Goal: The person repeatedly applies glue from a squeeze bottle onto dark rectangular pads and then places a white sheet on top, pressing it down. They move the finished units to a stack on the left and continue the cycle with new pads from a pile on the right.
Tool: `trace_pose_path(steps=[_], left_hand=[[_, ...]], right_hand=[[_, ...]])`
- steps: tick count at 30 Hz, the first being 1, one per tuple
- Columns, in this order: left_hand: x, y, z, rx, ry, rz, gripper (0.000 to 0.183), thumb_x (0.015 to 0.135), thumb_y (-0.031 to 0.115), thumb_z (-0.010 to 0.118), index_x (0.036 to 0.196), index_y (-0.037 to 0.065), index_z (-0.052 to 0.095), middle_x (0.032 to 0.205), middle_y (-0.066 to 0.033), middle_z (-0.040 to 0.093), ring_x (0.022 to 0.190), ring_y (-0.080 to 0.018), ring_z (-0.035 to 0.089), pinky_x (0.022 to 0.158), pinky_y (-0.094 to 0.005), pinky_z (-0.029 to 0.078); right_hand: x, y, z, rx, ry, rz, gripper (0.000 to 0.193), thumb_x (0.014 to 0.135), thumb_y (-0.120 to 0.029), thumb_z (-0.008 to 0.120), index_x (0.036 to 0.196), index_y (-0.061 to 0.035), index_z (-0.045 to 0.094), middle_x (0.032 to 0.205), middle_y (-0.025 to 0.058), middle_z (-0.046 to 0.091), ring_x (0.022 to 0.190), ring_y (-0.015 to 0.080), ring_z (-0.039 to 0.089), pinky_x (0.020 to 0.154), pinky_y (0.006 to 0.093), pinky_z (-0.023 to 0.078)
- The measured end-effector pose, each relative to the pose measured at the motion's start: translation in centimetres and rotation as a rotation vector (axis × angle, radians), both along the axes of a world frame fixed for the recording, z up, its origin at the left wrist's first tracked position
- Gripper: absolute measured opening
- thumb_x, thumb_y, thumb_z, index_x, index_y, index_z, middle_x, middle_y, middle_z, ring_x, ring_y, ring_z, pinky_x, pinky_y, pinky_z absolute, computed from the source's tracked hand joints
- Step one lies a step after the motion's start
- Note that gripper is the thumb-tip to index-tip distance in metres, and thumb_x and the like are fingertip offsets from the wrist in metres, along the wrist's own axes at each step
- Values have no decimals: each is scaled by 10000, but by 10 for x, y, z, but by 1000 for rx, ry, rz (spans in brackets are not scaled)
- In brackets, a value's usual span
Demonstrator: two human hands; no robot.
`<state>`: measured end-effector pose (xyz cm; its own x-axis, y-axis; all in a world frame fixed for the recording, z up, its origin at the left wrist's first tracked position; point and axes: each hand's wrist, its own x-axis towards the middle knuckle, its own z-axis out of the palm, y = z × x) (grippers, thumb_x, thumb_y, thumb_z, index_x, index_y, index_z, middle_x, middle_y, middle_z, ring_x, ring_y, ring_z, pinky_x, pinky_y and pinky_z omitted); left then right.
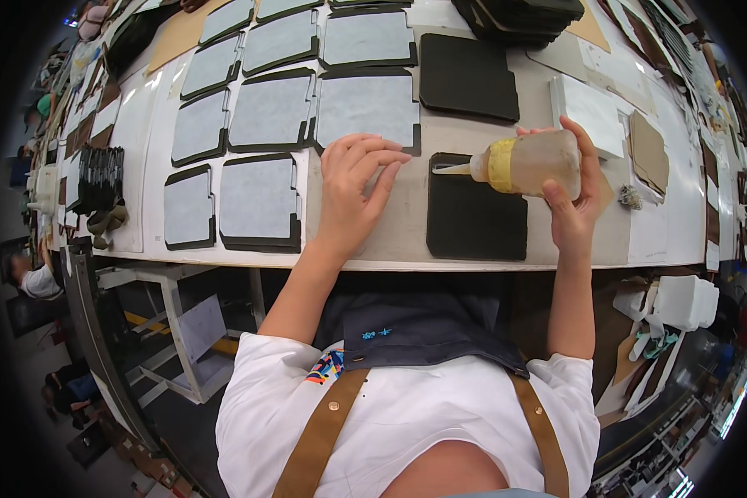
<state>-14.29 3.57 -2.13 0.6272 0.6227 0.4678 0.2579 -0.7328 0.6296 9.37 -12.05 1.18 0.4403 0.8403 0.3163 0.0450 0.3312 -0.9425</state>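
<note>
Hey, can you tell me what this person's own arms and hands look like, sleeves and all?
The left hand and right hand are both ungloved, with no watch or bracelet showing at the wrists. The forearms are uncovered. The white left sleeve and white right sleeve are short and loose, ending around the elbows.

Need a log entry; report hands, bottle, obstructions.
Right hand holding bottle, nozzle over black panel. Left hand open near grey-faced panel. No visible obstruction.

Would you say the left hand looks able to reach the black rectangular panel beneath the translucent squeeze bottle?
Probably yes: only grey tabletop separates the left hand from the panel, whose lower part lies uncovered.
</note>
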Motion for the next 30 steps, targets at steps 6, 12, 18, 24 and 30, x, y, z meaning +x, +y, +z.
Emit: trace_pose_path(steps=[6, 12, 18, 24, 30], left_hand=[[0, 0, -1, 14, 6, 7, 127, 900, 69, 646, 983, 94, 738, 1075, -26, 712, 1149, -252, 581, 1022, -393, 378], [0, 1, -2, 14, 7, 6, 124, 904, 74, 642, 981, 90, 738, 1070, -27, 715, 1149, -251, 583, 1021, -395, 380], [0, 0, -2, -3, 7, 7, 119, 905, 84, 647, 978, 93, 741, 1072, -20, 714, 1152, -254, 582, 1033, -403, 367], [1, 0, -3, 0, -13, 5, 110, 892, 77, 664, 970, 105, 736, 1051, -3, 707, 1134, -250, 582, 1030, -411, 350], [4, 0, -3, -3, -7, -3, 103, 893, 74, 666, 966, 101, 734, 1046, -7, 707, 1130, -250, 586, 1031, -406, 349]], right_hand=[[2, -7, -2, -57, -36, 15, 791, 850, -299, 763, 1473, 13, 388, 1240, 178, 590, 1186, 357, 616, 1057, 496, 477], [-8, -18, -3, -100, -1, 35, 853, 819, -413, 778, 1455, 14, 404, 1198, 191, 593, 1139, 356, 637, 1029, 526, 492], [-7, -34, -10, -50, 116, 184, 809, 850, -331, 768, 1471, 3, 373, 1236, 190, 583, 1191, 375, 613, 1056, 519, 475], [16, -49, -6, 58, 727, -94, 1058, 803, -554, 786, 1526, 12, 261, 1434, 204, 483, 1361, 375, 478, 1149, 469, 403], [52, -57, -6, 10, 342, -399, 980, 810, -624, 739, 1487, -26, 360, 1396, 211, 524, 1330, 379, 521, 1103, 487, 455]])
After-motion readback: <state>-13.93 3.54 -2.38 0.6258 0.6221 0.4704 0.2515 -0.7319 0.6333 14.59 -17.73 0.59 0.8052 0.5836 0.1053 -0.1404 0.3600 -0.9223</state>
